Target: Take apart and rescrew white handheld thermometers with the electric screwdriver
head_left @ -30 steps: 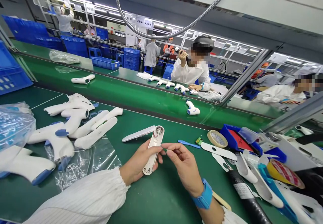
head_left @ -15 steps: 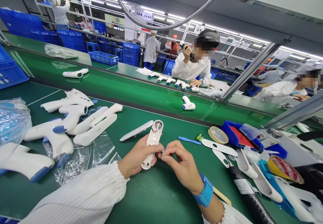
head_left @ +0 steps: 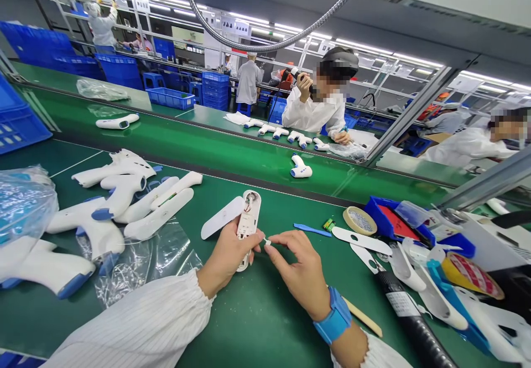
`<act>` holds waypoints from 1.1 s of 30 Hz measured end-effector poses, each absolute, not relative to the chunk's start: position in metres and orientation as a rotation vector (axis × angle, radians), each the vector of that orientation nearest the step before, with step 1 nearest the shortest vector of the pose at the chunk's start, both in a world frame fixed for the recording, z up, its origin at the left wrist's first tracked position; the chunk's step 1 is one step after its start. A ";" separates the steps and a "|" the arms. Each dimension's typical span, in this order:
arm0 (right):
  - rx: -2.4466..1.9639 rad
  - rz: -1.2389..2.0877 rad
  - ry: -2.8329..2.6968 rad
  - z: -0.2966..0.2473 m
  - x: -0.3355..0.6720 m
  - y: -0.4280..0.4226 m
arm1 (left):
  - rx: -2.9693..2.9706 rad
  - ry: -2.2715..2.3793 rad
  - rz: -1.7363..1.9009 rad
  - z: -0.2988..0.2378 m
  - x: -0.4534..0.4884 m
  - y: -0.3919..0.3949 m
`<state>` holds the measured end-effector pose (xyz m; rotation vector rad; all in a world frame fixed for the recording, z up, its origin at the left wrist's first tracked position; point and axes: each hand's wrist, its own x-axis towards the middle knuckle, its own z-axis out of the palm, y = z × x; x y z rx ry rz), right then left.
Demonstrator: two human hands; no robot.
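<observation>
My left hand (head_left: 230, 254) is closed round a long white plastic housing (head_left: 249, 216), tilted upright with its open inner side facing me. Thin wires and a metallic part show inside its rounded top. A flat white cover (head_left: 223, 218) sticks out at the left of the housing, behind my left fingers; whether it is joined to it I cannot tell. Beside the housing, my right hand (head_left: 296, 263) pinches a tiny white piece (head_left: 267, 242) between thumb and index finger. A blue band circles the right wrist.
White gun-shaped housings (head_left: 91, 218) and clear plastic bags (head_left: 166, 252) lie at left. On the right are a blue pry tool (head_left: 312, 229), tape roll (head_left: 359, 221), blue bin (head_left: 373, 207), black-handled tool (head_left: 410, 318) and loose shells. A green conveyor (head_left: 199, 149) runs beyond; a co-worker (head_left: 315, 99) sits across.
The tiny white piece now shows between my right fingertips, and the right fingers have opened slightly. The flat cover has turned its broad face toward me. White devices on the conveyor have shifted left.
</observation>
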<state>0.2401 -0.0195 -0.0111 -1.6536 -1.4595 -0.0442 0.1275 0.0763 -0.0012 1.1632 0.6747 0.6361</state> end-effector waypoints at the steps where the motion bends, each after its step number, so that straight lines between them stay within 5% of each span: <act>1: -1.654 -0.071 -1.467 -0.010 0.241 -0.019 | 1.166 0.669 0.621 -0.001 0.127 0.076; 15: -1.711 -0.081 -1.594 -0.003 0.246 -0.016 | 1.236 0.623 0.292 -0.005 0.126 0.067; 33: -1.767 -0.002 -1.517 -0.006 0.244 -0.012 | 1.281 0.589 0.302 -0.010 0.127 0.066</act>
